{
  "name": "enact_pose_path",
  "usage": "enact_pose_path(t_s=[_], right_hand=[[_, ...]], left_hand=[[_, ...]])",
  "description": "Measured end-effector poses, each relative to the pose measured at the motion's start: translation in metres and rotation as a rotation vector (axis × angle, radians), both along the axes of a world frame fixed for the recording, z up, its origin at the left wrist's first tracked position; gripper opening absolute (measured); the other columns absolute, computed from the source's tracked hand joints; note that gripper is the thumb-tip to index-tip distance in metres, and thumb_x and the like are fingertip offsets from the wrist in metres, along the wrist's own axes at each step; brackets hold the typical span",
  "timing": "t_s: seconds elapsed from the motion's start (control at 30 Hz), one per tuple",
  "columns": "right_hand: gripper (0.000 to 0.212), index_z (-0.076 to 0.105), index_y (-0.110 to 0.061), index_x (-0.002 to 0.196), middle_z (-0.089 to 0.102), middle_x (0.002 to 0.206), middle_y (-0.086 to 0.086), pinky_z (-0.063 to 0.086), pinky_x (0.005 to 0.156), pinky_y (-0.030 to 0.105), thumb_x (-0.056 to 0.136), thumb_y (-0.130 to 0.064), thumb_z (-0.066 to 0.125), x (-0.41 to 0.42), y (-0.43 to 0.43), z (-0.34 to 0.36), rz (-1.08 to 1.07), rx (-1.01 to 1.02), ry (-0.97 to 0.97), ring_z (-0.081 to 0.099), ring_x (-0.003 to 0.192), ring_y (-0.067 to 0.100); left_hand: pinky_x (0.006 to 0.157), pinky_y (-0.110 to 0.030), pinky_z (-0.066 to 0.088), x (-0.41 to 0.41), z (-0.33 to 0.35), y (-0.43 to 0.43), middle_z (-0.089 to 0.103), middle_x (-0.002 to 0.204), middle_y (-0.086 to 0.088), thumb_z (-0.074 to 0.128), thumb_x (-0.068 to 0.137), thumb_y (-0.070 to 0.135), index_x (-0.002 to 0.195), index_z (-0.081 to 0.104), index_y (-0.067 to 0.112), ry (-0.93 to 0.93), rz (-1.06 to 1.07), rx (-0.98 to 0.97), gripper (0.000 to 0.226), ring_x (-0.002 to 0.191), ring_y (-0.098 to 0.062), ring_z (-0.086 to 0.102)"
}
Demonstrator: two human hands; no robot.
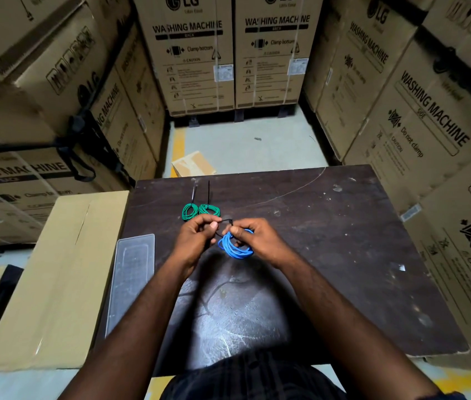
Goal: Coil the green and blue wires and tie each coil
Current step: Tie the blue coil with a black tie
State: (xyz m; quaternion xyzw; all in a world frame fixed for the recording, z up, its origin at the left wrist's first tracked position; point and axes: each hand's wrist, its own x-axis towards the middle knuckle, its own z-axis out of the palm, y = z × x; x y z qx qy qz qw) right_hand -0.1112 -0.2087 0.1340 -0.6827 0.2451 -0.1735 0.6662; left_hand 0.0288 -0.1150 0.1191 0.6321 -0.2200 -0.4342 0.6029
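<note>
A blue wire coil (pixel 235 247) hangs just above the dark table (pixel 329 241), held in my right hand (pixel 253 236). A black cable tie (pixel 224 223) loops around the coil's top. My left hand (pixel 196 236) pinches the tie's free end, and my right fingers pinch its head. Two green wire coils (pixel 190 212) (pixel 209 209) lie side by side on the table just beyond my hands, each with a black tie tail (pixel 208 192) pointing away from me.
A clear plastic tray (pixel 131 272) lies at the table's left edge. A tan cardboard box (pixel 55 278) stands left of the table. Stacked washing machine cartons (pixel 193 53) wall in the space on all sides. A cardboard scrap (pixel 192 164) lies on the floor beyond.
</note>
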Motion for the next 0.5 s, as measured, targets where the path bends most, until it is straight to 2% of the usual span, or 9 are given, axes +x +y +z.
enact_pose_path(t_s=[0.1,0.27,0.4,0.5], right_hand=[[0.013,0.071,-0.014,0.093,0.065,0.077,0.002,0.043,0.065,0.021,0.093,-0.013,0.058,0.0,0.0,0.0,-0.003,0.014,-0.015,0.054,0.07,0.008],[0.017,0.072,-0.021,0.09,0.068,0.079,-0.002,0.044,0.07,0.022,0.093,-0.012,0.057,-0.001,0.002,0.004,-0.008,0.021,-0.049,0.056,0.076,0.011],[0.02,0.069,-0.017,0.09,0.072,0.075,-0.011,0.047,0.072,0.014,0.094,-0.005,0.053,-0.002,0.004,0.009,0.0,0.048,-0.058,0.062,0.074,-0.002],[0.021,0.068,-0.015,0.09,0.073,0.076,-0.011,0.048,0.073,0.014,0.094,-0.003,0.052,-0.001,0.004,0.012,0.001,0.054,-0.074,0.064,0.076,0.0]], left_hand=[[0.063,-0.019,0.045,0.0,-0.003,-0.001,0.052,0.092,-0.014,0.052,0.094,0.001,0.089,0.066,0.019,-0.023,0.01,-0.022,0.022,0.077,-0.016,0.046],[0.067,-0.026,0.044,0.001,-0.008,-0.001,0.052,0.092,-0.015,0.053,0.094,0.001,0.085,0.069,0.021,-0.008,0.027,-0.043,0.027,0.086,-0.025,0.043],[0.071,-0.029,0.045,0.0,-0.01,-0.002,0.053,0.095,-0.016,0.053,0.094,0.002,0.083,0.071,0.026,0.02,0.034,-0.047,0.032,0.09,-0.027,0.045],[0.076,-0.033,0.045,0.0,-0.01,-0.003,0.054,0.096,-0.016,0.053,0.094,0.003,0.083,0.072,0.029,0.027,0.043,-0.05,0.035,0.091,-0.028,0.047]])
